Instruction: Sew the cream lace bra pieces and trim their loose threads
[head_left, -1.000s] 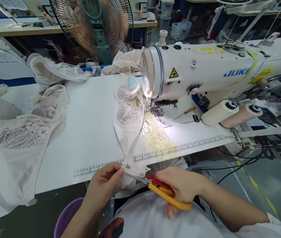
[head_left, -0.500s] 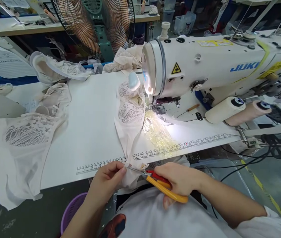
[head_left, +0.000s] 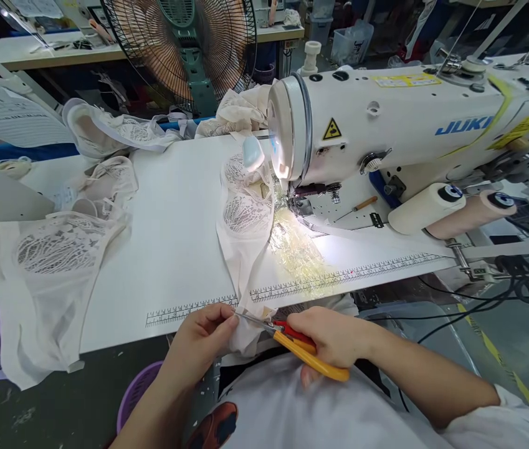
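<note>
A white lace bra (head_left: 247, 215) lies on the sewing table, and its narrow end hangs over the front edge. My left hand (head_left: 207, 333) pinches that end between thumb and fingers. Scissors (head_left: 311, 357) with orange and red handles are gripped in my right hand (head_left: 332, 337). Their blades point left and lie at the fabric close to my left fingertips. Whether the blade tips are parted I cannot tell. Just right of the bra, crinkled clear yellowish film (head_left: 296, 249) lies under the machine's light.
A JUKI sewing machine (head_left: 386, 118) stands at the right, with two thread cones (head_left: 425, 209) and an awl (head_left: 358, 207) beside it. More bra pieces (head_left: 53, 280) lie at the left. A fan (head_left: 194, 68) stands behind the table. Below is a purple basket (head_left: 139, 393).
The right hand and scissors have shifted very slightly left and up. The left hand keeps its pinch on the bra. The whole view has moved a little.
</note>
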`<state>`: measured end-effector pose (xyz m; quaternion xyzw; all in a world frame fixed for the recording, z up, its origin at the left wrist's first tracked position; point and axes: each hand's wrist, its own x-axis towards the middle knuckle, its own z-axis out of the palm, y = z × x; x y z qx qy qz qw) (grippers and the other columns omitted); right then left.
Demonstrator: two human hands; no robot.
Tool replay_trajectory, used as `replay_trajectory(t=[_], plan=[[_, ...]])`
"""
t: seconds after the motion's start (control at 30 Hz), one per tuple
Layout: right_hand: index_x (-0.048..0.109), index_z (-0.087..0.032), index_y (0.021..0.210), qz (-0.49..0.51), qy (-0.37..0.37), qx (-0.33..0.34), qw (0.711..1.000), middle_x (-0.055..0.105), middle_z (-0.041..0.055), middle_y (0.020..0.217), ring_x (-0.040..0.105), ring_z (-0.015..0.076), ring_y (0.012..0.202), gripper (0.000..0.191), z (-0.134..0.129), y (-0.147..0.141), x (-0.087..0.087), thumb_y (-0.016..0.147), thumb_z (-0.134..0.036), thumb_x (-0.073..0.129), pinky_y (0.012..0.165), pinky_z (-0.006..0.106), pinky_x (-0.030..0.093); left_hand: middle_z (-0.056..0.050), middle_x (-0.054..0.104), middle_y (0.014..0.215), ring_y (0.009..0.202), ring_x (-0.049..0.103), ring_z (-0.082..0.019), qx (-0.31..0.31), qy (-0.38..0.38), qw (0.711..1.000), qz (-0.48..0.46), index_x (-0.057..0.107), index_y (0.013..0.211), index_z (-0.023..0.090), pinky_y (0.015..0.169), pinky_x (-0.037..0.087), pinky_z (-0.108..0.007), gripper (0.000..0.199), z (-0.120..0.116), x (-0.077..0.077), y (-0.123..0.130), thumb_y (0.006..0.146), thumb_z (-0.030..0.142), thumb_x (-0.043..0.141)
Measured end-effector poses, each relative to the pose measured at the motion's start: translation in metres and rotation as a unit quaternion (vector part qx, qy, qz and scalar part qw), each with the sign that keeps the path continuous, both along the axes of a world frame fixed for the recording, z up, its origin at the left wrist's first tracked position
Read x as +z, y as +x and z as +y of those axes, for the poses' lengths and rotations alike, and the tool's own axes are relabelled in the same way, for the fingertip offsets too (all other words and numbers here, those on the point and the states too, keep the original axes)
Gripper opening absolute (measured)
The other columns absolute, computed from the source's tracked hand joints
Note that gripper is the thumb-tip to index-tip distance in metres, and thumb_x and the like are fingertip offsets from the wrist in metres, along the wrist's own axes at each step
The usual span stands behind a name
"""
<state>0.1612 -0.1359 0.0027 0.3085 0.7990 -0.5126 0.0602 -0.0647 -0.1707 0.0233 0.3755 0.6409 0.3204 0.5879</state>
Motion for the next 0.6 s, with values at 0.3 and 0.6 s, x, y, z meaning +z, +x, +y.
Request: replay_trajectory(t=[0.3,0.6], plan=[[0.034,-0.02,0.06,0.064,-0.037,-0.094,0.993,0.036,-0.0053,0.057,0.035,0.0092,0.052,0.042,-0.013,0.003,-0.009,0.073,-0.05,0.059,0.048,0.02,0.029,0.002,0.052,0.055,0.051,0.043,-0.01,-0.025,0.018,0.999,-0.006,0.06,0.058,0.017,0.049,0.034,-0.02,0.018,-0.001,0.007,0.004,0.065,0.033,0.064],[0.054,-0.022,0.087,0.243,0.113,-0.239,0.933,0.058,0.0038,0.079,0.054,0.0187,0.064,0.036,-0.027,0.016,0.007,0.069,-0.052,0.064,0.055,0.028,0.044,0.002,0.052,0.068,0.058,0.047,-0.01,-0.186,0.143,0.972,-0.026,0.053,0.089,0.017,0.055,0.039,-0.022,0.015,-0.023,0.006,0.027,0.074,0.022,0.052]])
